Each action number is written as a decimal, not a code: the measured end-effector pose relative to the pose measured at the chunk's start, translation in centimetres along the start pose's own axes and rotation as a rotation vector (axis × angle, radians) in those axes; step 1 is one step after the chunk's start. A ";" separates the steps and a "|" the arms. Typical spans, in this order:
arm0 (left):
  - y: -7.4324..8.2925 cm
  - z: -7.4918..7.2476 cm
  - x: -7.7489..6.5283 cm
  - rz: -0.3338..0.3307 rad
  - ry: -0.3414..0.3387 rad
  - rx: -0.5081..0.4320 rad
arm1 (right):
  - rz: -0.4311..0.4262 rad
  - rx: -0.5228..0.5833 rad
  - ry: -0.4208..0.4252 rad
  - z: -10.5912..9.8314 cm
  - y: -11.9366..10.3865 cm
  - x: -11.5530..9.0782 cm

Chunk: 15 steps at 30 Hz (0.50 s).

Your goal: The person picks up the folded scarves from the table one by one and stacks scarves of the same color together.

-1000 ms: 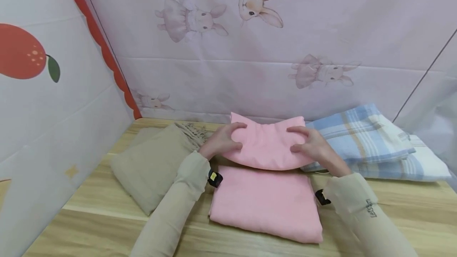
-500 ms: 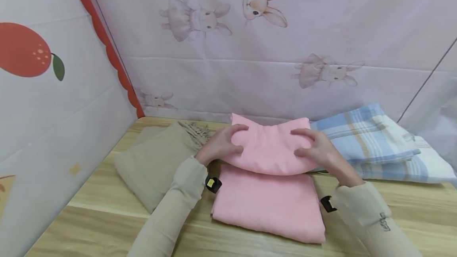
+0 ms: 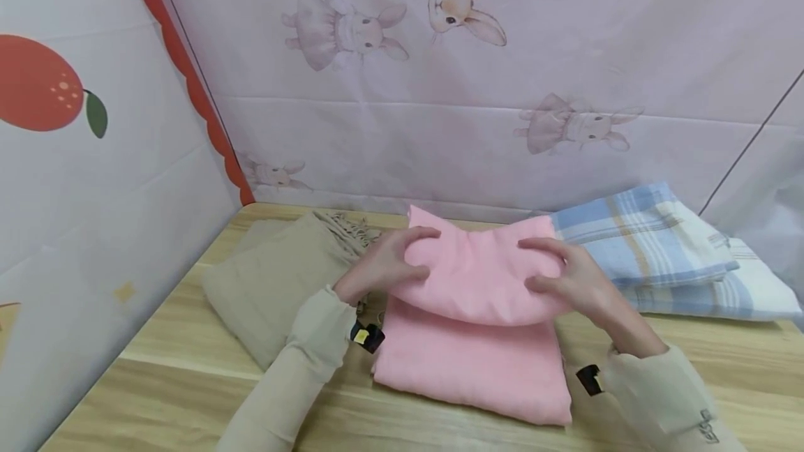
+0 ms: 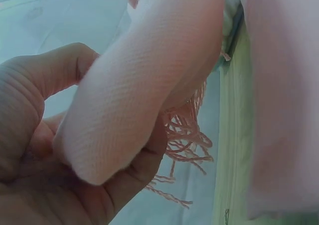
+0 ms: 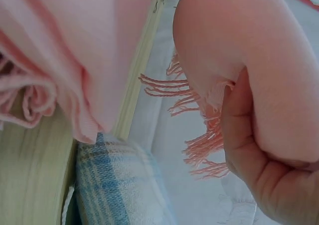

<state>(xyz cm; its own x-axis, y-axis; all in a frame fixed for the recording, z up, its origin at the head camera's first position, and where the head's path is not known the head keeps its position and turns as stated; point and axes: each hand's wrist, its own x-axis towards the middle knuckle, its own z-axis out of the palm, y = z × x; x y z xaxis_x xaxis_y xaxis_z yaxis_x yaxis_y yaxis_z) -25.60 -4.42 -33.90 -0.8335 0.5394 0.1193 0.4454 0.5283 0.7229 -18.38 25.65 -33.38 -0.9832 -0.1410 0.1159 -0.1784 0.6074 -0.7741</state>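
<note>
A folded pink fringed scarf [image 3: 480,274] is held up by both hands, sagging between them. My left hand [image 3: 383,264] grips its left side, with thumb and fingers around the folded edge in the left wrist view. On the opposite side, my right hand [image 3: 581,284] grips it the same way; pink tassels [image 5: 204,135] hang behind the fingers in the right wrist view. Below it, a folded pink cloth [image 3: 471,375] lies on the table, its far part covered by the held scarf. Whether the two pink pieces are joined, I cannot tell.
A folded beige fringed cloth [image 3: 276,284] lies at the left on the wooden table [image 3: 188,396]. At the right back, blue and white plaid cloth [image 3: 647,243] lies folded. A rabbit-printed backdrop [image 3: 402,124] stands along the table's far edge.
Both hands have drawn the held pink scarf toward me, so it overlaps more of the pink cloth on the table. The hands now stand slightly wider apart.
</note>
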 end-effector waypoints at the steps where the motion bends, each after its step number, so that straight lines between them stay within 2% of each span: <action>1: 0.0 0.0 -0.2 0.007 -0.004 -0.001 | 0.000 0.002 -0.003 0.0 0.0 -0.2; 5: 0.3 -0.1 -1.0 0.036 -0.011 0.018 | -0.003 0.005 -0.012 -0.1 -0.2 -1.1; 15: 0.8 0.4 -3.3 0.011 -0.020 -0.052 | -0.014 0.108 -0.023 -0.3 -1.2 -3.4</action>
<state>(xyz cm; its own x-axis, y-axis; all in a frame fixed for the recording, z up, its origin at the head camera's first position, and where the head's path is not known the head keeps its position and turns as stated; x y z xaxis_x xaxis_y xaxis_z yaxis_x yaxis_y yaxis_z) -22.35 -5.51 -33.93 -0.8218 0.5583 0.1138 0.4364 0.4881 0.7558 -14.83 25.58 -32.64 -0.9792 -0.1674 0.1143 -0.1859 0.5172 -0.8354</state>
